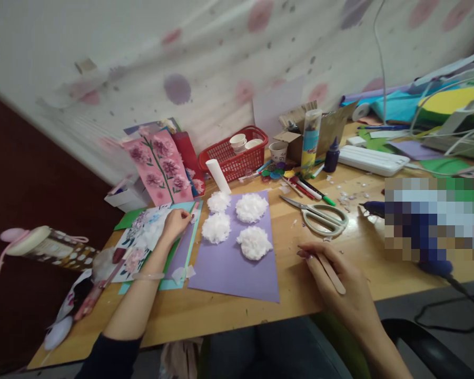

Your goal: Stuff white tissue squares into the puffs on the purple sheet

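My right hand [337, 279] rests over the wooden table's right front part, its fingers closed around a wooden craft stick [332, 275]. My left hand [176, 223] is over stacked coloured sheets, thumb and fingers pinched together; anything between the tips is too small to make out. Between my hands lies a purple sheet of paper [237, 281]. Several fluffy white paper pompoms [255, 243] sit on its upper half, and neither hand touches them. A white paper roll [218, 176] stands tilted behind them.
Scissors [326, 218] and a blue glue gun [430, 237] lie to the right. Behind are markers [310, 189], a purple bottle [332, 157], a red basket [237, 158] with paper cups and a pink flower card [158, 168]. A patterned bottle [59, 250] is at left.
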The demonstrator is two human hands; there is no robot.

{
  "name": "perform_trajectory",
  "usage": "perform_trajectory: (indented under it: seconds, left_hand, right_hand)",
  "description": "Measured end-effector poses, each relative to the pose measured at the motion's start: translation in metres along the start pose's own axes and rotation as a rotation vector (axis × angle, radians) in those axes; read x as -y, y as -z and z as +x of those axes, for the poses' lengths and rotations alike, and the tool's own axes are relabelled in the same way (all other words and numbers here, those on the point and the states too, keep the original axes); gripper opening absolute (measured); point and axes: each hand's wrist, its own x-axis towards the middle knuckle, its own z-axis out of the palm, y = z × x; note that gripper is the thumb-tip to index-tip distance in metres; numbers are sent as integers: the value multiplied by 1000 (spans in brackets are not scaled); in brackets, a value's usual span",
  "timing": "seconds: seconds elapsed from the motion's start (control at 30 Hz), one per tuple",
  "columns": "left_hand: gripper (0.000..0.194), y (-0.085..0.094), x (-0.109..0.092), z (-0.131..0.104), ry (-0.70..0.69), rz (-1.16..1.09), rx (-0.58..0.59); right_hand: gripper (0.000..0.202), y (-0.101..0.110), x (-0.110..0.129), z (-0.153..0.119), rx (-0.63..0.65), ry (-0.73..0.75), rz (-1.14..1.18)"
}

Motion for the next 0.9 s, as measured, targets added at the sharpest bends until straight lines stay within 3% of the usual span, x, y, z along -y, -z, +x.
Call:
perform_trajectory:
  seconds: [0.2, 0.43, 0.6, 0.77, 0.9]
  left_hand:
    - [14, 21, 14, -6, 9, -101, -89]
    - [38, 30, 15, -17, 7, -333, -29]
    - [44, 38, 13, -26, -19, -408, -25]
    - [44, 49, -2, -51, -74, -441, -41]
    - [47, 52, -31, -84, -153, -508, 51]
  right_hand:
    - [19, -2, 1, -2, -37, -7, -34]
    - [21, -5, 2, 0, 7, -35, -38]
    - [23, -4, 2, 0, -2, -36, -36]
    - [20, -4, 4, 0, 7, -57, 8]
    - [19, -4, 7, 0, 0, -85, 51]
